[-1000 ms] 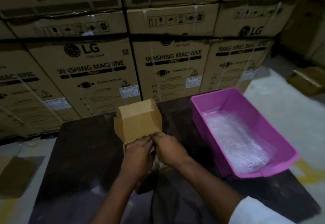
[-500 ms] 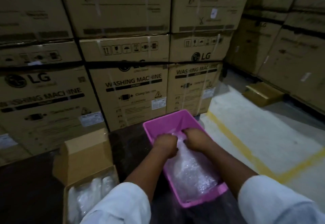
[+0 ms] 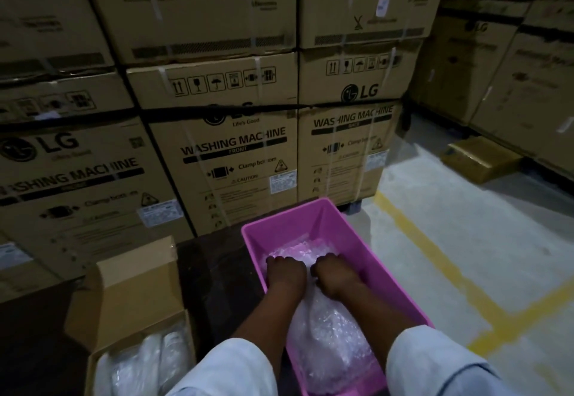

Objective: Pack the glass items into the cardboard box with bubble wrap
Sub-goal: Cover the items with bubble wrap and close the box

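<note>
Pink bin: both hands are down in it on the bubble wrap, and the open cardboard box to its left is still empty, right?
Not quite. The head view shows the open cardboard box already holding bubble-wrapped bundles, so it is not empty. The rest stands: the left hand and right hand are both down in the pink bin on the bubble wrap.

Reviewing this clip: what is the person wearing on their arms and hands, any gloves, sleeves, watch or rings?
Both the left hand and right hand are bare, with no gloves. No watch, ring or bracelet shows, though the light is dim. The forearms are uncovered; a loose, light-coloured left sleeve and right sleeve are pushed up near the elbows. The sleeves look plain, with no markings visible.
</note>
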Demonstrator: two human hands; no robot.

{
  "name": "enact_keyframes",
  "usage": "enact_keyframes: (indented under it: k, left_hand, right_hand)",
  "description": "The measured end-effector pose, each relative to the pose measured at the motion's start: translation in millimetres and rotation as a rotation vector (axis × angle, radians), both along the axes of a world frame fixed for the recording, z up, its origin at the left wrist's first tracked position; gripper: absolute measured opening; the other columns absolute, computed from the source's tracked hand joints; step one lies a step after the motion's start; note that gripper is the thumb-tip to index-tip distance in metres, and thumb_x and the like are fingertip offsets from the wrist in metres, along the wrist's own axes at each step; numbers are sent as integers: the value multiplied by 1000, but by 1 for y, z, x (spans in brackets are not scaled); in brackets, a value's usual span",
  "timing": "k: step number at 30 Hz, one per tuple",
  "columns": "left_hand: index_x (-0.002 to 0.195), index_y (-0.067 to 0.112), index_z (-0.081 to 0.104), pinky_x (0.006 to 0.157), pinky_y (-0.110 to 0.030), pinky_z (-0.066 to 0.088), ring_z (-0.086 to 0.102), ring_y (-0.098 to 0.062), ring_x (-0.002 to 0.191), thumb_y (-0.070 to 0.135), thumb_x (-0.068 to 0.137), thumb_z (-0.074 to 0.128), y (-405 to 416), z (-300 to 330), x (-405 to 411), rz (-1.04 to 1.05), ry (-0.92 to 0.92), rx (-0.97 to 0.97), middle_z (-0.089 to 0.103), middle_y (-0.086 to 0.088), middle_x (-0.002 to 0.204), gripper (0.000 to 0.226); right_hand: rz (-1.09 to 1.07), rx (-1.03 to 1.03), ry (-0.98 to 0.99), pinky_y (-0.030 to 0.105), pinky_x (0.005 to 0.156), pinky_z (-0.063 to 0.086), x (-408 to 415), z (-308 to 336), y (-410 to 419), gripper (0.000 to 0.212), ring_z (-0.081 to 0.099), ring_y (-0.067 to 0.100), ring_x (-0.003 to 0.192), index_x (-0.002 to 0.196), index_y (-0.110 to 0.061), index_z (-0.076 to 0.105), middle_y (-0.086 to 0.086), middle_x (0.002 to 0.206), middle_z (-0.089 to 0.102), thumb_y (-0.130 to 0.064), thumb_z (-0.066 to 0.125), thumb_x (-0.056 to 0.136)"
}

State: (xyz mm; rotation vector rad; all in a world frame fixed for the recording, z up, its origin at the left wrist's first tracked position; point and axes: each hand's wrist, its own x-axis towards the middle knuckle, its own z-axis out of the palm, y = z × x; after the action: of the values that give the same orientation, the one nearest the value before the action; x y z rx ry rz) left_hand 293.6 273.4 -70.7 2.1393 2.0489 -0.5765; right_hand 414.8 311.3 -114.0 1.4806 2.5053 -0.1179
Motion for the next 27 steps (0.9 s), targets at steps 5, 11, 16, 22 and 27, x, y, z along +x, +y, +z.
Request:
enact_keyframes:
  k: [5, 11, 16, 22, 27]
  left_hand:
    - [129, 21, 51, 98, -38, 44, 55, -27, 118, 25, 86, 62, 7, 20, -9, 152, -338, 34, 56, -7, 130, 44]
    - [112, 13, 62, 78, -27, 48, 63, -23, 98, 25, 81, 73, 12, 68, -28, 227, -614, 37, 66, -8, 113, 35]
    - [104, 17, 57, 59, -25, 56, 68, -16, 74, 11, 87, 67, 0, 114, -41, 155, -821, -4, 66, -7, 97, 21]
    - [104, 13, 59, 52, -14, 49, 62, -6, 63, 12, 84, 72, -27, 178, -56, 12, -929, 80, 63, 1, 92, 24]
    - [105, 13, 63, 64, -24, 55, 66, -13, 71, 23, 84, 70, -54, 236, -102, 203, -1334, 271, 68, -6, 94, 24]
  right_hand:
    - [-44, 60, 268, 39, 92, 47, 8, 17, 1, 25, 60, 30, 104, 108, -13, 65, 10, 115, 62, -22, 52, 89]
    - [-129, -102, 787, 34, 90, 47, 28, 56, -3, 33, 54, 20, 104, 87, -23, 55, 4, 112, 56, -44, 55, 61]
    - [-331, -135, 1172, 42, 112, 33, 40, 121, -7, 97, 32, 18, 134, 150, -24, 17, 1, 149, 27, -25, 78, 74]
    - [-368, -390, 1378, 41, 89, 53, 50, 184, -16, 26, 66, 27, 94, 108, -2, 64, 13, 101, 70, -8, 70, 84]
    - [-392, -338, 1569, 27, 55, 44, 56, 233, -28, 13, 50, 17, 63, 92, -3, 64, 10, 73, 56, -14, 68, 86]
